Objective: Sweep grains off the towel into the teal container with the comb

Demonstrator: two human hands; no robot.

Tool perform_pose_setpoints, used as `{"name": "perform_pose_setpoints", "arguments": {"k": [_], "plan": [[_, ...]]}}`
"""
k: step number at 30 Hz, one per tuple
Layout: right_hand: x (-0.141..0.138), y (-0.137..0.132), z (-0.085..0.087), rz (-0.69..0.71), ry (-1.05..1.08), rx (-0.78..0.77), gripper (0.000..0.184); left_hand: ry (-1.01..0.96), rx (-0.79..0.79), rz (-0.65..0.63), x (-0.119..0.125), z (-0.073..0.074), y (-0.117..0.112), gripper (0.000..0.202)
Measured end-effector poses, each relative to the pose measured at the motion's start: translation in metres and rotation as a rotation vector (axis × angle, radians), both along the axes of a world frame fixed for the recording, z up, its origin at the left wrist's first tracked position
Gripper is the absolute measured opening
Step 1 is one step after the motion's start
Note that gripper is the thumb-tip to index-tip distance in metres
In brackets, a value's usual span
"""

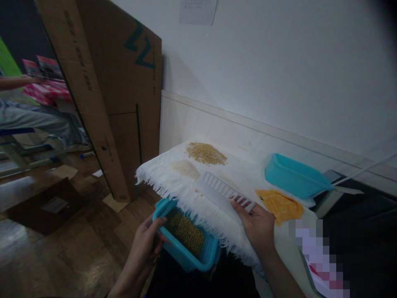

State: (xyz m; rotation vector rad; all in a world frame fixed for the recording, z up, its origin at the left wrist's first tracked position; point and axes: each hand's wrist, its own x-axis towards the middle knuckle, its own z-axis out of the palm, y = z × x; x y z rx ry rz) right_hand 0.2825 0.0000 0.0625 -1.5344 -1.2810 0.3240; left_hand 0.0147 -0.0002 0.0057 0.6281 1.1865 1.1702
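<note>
My left hand [145,244] grips the near end of a blue tub [207,257] partly filled with greenish-brown beans [185,232], held just below the fringed edge of a white towel [173,180]. My right hand [257,225] is closed on one end of a white slotted plastic scraper [218,191] that lies flat on the towel. On the towel further back are a pile of tan beans [206,153] and a smaller pile of white grains [186,167].
A second blue tub [293,176] and a yellow cloth [281,205] sit on the table's right side. Tall cardboard sheets [118,95] lean against the wall at left. A wooden floor [62,231] lies below. Another person sits far left.
</note>
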Motion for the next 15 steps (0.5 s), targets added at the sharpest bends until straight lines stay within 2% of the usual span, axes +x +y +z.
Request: {"name": "perform_pose_setpoints", "arguments": {"k": [15], "plan": [[-0.0044, 0.0057, 0.0006, 0.059, 0.028, -0.014, 0.033, 0.004, -0.001, -0.005, -0.0023, -0.0047, 0.0007, 0.026]]}}
